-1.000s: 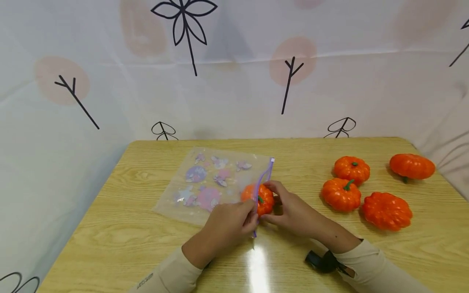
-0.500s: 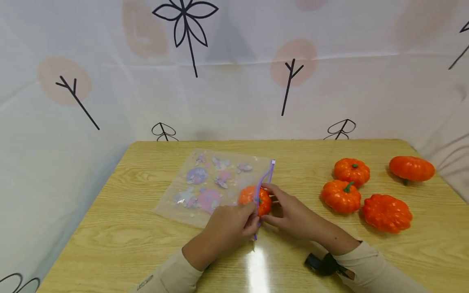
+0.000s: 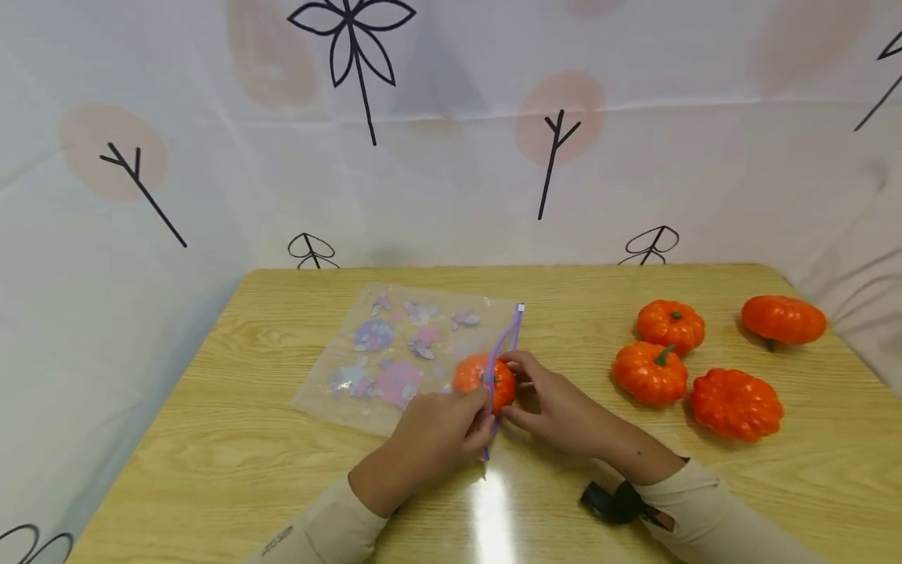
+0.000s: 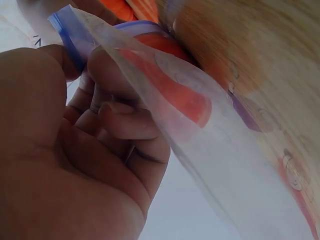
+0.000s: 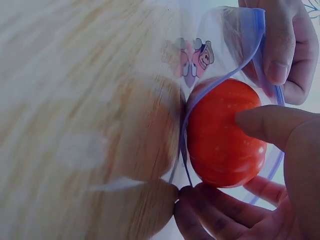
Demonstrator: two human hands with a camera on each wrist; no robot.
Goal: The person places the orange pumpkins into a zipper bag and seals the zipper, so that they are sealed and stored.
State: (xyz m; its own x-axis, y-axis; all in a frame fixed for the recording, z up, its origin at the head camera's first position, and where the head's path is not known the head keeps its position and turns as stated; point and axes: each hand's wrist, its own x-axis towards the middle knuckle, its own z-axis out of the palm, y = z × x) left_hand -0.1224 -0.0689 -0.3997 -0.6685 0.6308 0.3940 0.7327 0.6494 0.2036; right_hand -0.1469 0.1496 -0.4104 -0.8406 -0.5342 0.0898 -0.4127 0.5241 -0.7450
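Note:
A clear plastic zip bag [image 3: 451, 301] with pastel prints and a purple zip edge lies flat on the table. My left hand [image 3: 440, 427] pinches the near part of its mouth; the left wrist view shows the lifted film between thumb and fingers. A small orange toy pumpkin [image 3: 504, 387] sits in the mouth, partly under the film. My right hand [image 3: 560, 409] holds this pumpkin from the right. In the right wrist view, the thumb lies on one side of the pumpkin [image 5: 225, 137] and fingers touch the other, close to the purple zip edge [image 5: 205, 95].
Several more pumpkins stand at the right: one behind [image 3: 671, 326], one with a green stem [image 3: 650, 374], one in front [image 3: 737, 405] and one on its side [image 3: 784, 319]. A black strap device [image 3: 611, 503] sits at my right wrist. A patterned cloth [image 3: 451, 180] hangs behind the table.
The pumpkin has shifted slightly left, farther under the bag's film, with my right hand following it. My left hand keeps its pinch on the bag's mouth.

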